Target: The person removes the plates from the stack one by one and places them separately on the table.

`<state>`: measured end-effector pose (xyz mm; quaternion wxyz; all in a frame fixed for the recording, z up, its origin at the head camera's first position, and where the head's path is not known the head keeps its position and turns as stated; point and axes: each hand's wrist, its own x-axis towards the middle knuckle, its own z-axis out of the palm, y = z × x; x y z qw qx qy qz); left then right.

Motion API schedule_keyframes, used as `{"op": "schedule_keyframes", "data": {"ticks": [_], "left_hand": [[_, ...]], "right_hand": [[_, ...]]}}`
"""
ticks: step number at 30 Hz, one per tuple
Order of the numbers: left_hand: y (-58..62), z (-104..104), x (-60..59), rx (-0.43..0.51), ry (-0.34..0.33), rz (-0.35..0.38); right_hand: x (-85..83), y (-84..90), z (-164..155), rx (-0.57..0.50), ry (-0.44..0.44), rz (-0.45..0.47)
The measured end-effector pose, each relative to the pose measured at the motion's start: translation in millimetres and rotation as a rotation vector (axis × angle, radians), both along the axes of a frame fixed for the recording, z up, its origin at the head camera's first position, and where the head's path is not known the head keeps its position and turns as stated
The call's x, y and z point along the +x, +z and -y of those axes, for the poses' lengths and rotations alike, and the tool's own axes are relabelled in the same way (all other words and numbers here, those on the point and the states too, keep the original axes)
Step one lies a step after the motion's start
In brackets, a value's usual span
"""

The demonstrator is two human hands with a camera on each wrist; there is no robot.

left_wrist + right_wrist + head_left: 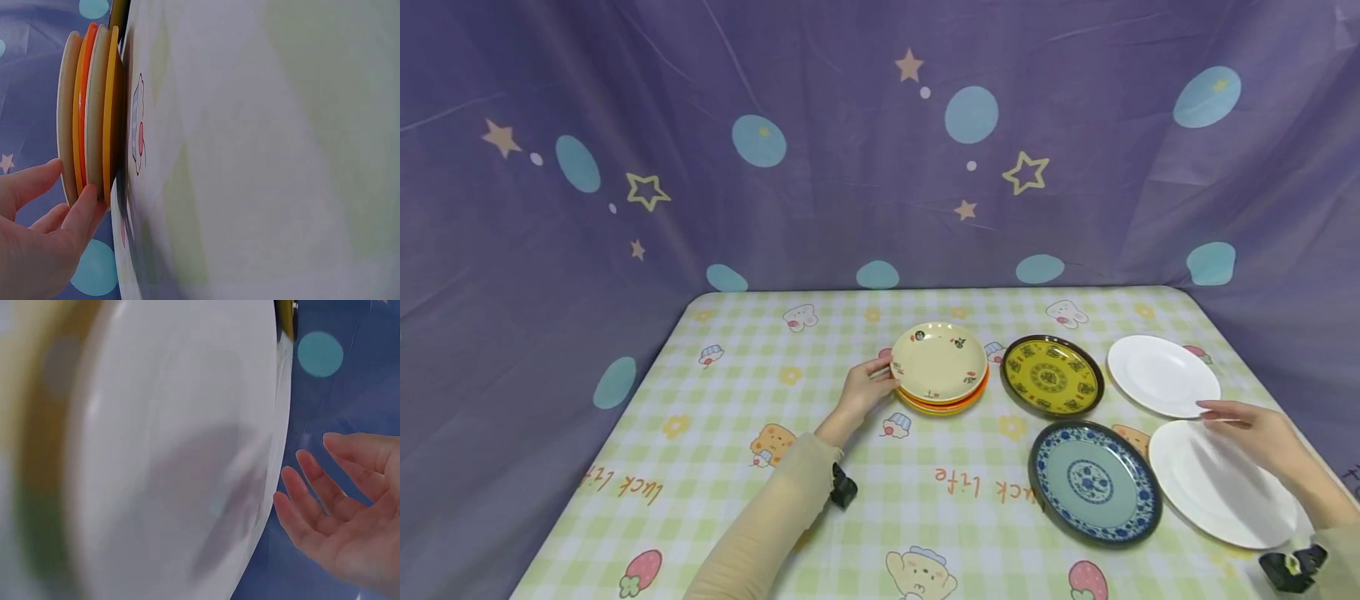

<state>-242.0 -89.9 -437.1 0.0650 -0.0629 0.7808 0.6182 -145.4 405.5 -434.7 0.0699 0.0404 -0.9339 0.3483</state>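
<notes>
A stack of small plates stands mid-table, with a cream plate with small floral prints on top and orange, yellow and pale plates below. At its left edge my left hand holds the stack. In the left wrist view, the thumb is at the top plate's rim and the other fingers are against the lower rims. My right hand, fingers relaxed and apart with nothing between them, hovers over the near white plate. Its fingertips point toward the far white plate.
Between the stack and the white plates lie a yellow patterned plate with a dark rim and a blue floral plate. A checked cloth with cartoon prints covers the table. Behind it hangs a purple curtain.
</notes>
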Motion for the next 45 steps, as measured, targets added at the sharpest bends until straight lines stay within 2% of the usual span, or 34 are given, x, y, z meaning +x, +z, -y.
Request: {"op": "schedule_keyframes", "data": {"ticks": [12, 18, 23, 29, 35, 40, 45], "left_hand": [[-1.1, 1, -0.4, 0.012, -0.001, 0.002], [-1.7, 0, -0.7, 0.015, -0.002, -0.001], [-1.7, 1, -0.6, 0.014, 0.0, -0.001], [-2.4, 1, -1.3, 0.016, -0.001, 0.003], [-2.8, 1, -1.8, 0.014, 0.001, 0.005], [-2.8, 1, -1.9, 0.006, 0.002, 0.002], [-2.6, 1, -2.0, 0.003, -0.002, 0.0]], "right_hand": [[-31.0, 14.7, 64, -0.047, 0.125, 0.007], [-44.2, 20.1, 98, -0.031, 0.15, 0.059], [-52.3, 22.5, 123, -0.1, 0.192, 0.133], [-63.0, 22.4, 146, -0.166, 0.26, 0.16], [-72.1, 20.6, 167, -0.213, 0.265, 0.198], [-79.6, 17.1, 184, -0.304, 0.285, 0.232], [-84.9, 13.3, 200, -0.399, 0.268, 0.311]]}}
